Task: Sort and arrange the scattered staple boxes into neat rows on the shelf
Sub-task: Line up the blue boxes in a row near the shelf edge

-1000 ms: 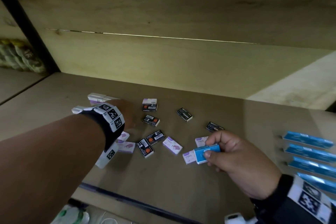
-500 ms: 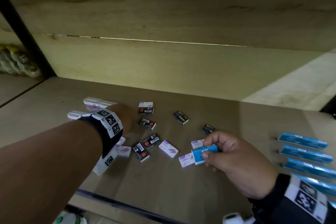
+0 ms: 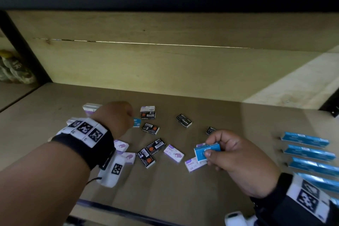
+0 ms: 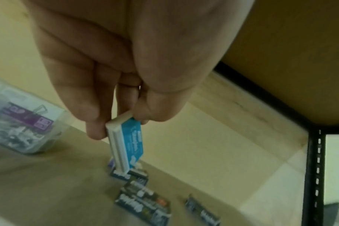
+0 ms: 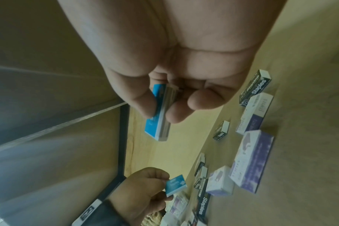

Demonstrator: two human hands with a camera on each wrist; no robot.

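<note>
Each hand pinches a blue box clear of the shelf [image 3: 183,198]: the left hand [image 3: 114,118] holds one [image 4: 129,141] hanging long-axis down, the right hand [image 3: 236,154] another [image 3: 207,151] lying crosswise, face up. Fingertip grips look thin; either could drop into the scattered boxes [image 3: 151,149] below. Sorted blue boxes [image 3: 305,139] lie right.

- Right hand [image 5: 164,61] pinches a blue staple box [image 5: 157,119].
- Left hand [image 5: 143,192] holds a smaller blue box [image 5: 175,185].
- Purple and black boxes [image 5: 252,160], somewhat blurred, lie on the shelf [image 5: 310,137].
</note>
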